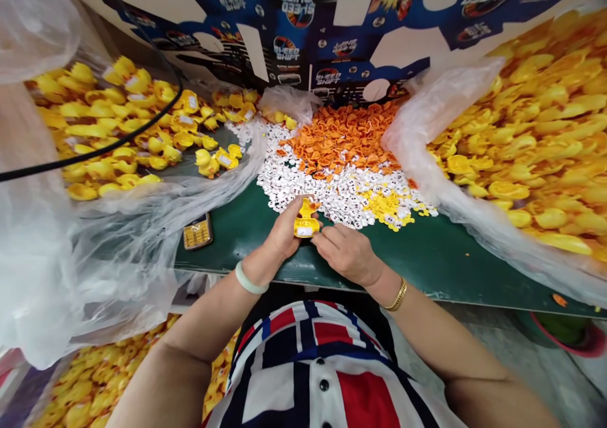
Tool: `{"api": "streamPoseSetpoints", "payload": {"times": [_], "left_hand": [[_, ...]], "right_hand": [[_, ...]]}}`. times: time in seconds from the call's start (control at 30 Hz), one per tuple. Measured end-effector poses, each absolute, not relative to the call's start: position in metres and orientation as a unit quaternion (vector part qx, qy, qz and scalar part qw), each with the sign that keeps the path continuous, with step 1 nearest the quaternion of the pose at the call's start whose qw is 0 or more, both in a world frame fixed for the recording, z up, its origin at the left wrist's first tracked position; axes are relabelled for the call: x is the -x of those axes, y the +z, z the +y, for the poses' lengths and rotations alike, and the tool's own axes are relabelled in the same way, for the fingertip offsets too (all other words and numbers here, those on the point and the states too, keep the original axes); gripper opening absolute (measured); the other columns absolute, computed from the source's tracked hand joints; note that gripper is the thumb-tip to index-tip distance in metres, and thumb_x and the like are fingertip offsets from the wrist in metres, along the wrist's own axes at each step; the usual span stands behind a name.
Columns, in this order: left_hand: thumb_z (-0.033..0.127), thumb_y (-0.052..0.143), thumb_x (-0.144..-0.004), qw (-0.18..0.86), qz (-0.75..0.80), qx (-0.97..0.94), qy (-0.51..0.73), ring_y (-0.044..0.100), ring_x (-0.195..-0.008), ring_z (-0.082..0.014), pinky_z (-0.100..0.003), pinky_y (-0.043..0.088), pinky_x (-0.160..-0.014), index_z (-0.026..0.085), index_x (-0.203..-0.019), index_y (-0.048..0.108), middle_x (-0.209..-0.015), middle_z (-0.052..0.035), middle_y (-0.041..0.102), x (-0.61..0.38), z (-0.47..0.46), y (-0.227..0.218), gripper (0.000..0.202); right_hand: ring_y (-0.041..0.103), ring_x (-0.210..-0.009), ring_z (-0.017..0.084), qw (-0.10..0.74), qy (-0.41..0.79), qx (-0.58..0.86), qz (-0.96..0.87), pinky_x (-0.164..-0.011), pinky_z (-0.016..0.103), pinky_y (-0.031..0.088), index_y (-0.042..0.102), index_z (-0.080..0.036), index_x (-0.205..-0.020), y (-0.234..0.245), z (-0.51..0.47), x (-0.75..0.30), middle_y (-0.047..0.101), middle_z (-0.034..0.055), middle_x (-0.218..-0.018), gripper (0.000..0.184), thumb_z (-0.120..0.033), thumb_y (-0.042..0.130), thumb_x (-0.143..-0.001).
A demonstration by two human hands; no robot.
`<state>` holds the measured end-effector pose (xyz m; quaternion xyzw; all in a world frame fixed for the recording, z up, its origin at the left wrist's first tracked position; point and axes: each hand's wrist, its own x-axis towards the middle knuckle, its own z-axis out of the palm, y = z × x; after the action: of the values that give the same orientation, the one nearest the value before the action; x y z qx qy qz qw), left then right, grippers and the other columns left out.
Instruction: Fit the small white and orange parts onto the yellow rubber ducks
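Observation:
My left hand (284, 229) and my right hand (346, 254) meet over the front of a green table (408, 270). A yellow rubber duck (306, 219) stands in my left fingers, and my right fingertips press against its lower side. Just beyond the hands lies a heap of small white pieces (308, 181). Small orange pieces (344, 137) are heaped behind it, and a patch of small yellow pieces (384, 207) lies to the right. A white label shows on the duck's body.
Clear plastic bags hold heaps of yellow ducks at left (99, 124) and right (535, 137), and more ducks (90, 390) lie below the table. A calculator (197, 231) sits near the table's edge. A black cable (95, 150) crosses at left, and printed cardboard (303, 23) stands behind.

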<state>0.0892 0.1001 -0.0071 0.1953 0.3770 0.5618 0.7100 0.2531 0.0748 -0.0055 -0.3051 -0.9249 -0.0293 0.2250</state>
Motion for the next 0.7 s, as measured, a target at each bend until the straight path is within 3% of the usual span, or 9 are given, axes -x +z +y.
{"api": "streamPoseSetpoints", "payload": {"times": [0.23,0.43,0.63,0.7], "left_hand": [[0.048,0.073,-0.077,0.72,0.397,-0.176,0.542,0.063,-0.06,-0.0162,-0.027,0.049,-0.058,0.014,-0.103,0.064,-0.071,-0.0036,0.065,-0.089,0.1,-0.002,0.043],[0.046,0.072,-0.078,0.712,0.385,-0.159,0.566,0.064,-0.062,-0.0164,-0.028,0.053,-0.061,0.015,-0.105,0.061,-0.076,-0.0035,0.065,-0.086,0.102,-0.004,0.042],[0.045,0.071,-0.08,0.723,0.389,-0.162,0.548,0.067,-0.063,-0.0187,-0.027,0.053,-0.056,0.016,-0.11,0.06,-0.078,-0.0042,0.067,-0.085,0.103,-0.002,0.044],[0.045,0.071,-0.08,0.726,0.392,-0.166,0.541,0.068,-0.064,-0.019,-0.028,0.054,-0.055,0.016,-0.111,0.06,-0.079,-0.0045,0.067,-0.084,0.104,-0.001,0.044]], "right_hand": [[0.056,-0.078,0.021,0.171,-0.067,0.268,-0.946,-0.063,0.038,0.047,0.067,-0.023,-0.117,-0.005,0.074,-0.256,0.068,0.0082,-0.094,0.03,-0.021,0.041,-0.102],[0.061,-0.089,0.024,0.205,-0.021,0.299,-0.932,-0.074,0.041,0.054,0.051,-0.018,-0.141,-0.025,0.064,-0.257,0.068,0.012,-0.105,0.041,-0.021,0.044,-0.101],[0.064,-0.093,0.02,0.287,0.106,0.346,-0.887,-0.08,0.034,0.055,0.054,-0.02,-0.136,-0.011,0.072,-0.267,0.067,0.0093,-0.107,0.037,-0.029,0.048,-0.101],[0.063,-0.092,0.02,0.284,0.096,0.393,-0.869,-0.08,0.033,0.054,0.058,-0.021,-0.131,0.002,0.098,-0.296,0.067,0.0078,-0.102,0.033,-0.027,0.045,-0.101]]}}
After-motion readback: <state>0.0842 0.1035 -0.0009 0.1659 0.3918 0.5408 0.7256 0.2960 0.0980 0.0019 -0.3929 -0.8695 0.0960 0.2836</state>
